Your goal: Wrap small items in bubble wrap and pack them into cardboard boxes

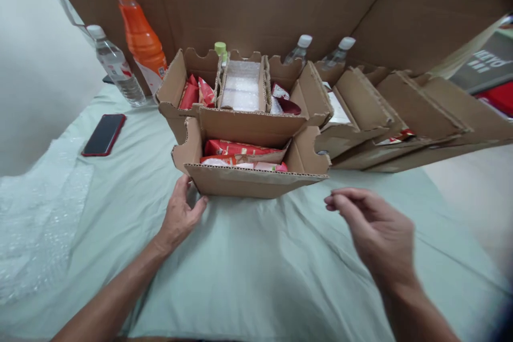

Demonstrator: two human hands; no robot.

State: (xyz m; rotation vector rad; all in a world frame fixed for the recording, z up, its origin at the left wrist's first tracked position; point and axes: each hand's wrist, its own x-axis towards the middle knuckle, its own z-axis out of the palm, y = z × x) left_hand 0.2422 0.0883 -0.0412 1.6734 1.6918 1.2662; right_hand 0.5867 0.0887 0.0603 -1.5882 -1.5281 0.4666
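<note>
A small open cardboard box (256, 184) stands at the front of the row, with red snack packets (244, 150) inside. At its lower left corner is my left hand (182, 211), thumb and fingers apart, the fingers along the box's left side; whether they press on it I cannot tell. To the right of the box, and apart from it, my right hand (374, 227) hovers above the cloth with thumb and fingertips pinched together. Nothing shows between them. Right behind the front box, a wider cardboard box (248, 124) holds red packets and a bubble-wrapped pack (241, 85).
More cardboard boxes (363, 93) lean in a row on the right. An orange drink bottle (142, 37) and a water bottle (118, 67) stand back left. A phone (104, 134) and bubble wrap (40, 224) lie on the green cloth (248, 278). Tall cardboard (256, 0) rises behind.
</note>
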